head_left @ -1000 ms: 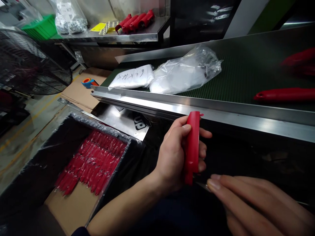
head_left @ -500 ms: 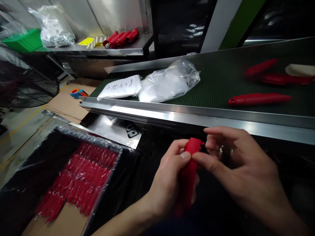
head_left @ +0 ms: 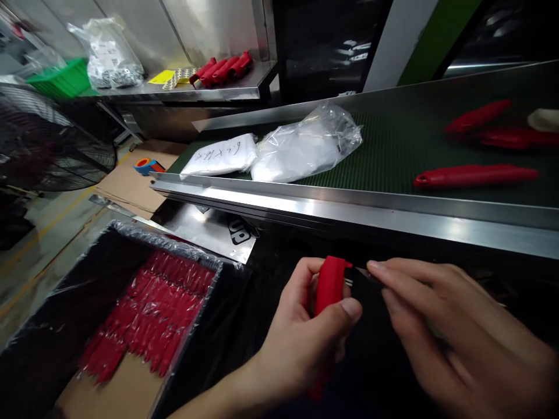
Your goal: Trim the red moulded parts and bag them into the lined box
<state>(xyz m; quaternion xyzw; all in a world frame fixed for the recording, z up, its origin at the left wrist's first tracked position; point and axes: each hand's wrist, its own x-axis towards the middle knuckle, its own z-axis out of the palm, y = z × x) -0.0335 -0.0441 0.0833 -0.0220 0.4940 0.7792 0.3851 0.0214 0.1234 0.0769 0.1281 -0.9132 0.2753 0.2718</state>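
Observation:
My left hand is wrapped round a red plastic handle, held upright below the conveyor's steel rail. My right hand reaches in from the right, fingers pressed together in a pinch at the handle's top end. A thin metal piece seems to sit between the fingertips and the handle, too small to name. A similar red handle lies on the green belt, with two more farther back.
Plastic bags of white parts rest on the belt's left end. A black box lined with film holds several red handles at lower left. A fan, a tape roll and a steel shelf with more red handles stand behind.
My left hand lowered the red handle from beside the rail. My right hand came up from the bottom edge and now pinches at the handle's top, shifted slightly right of half a second ago.

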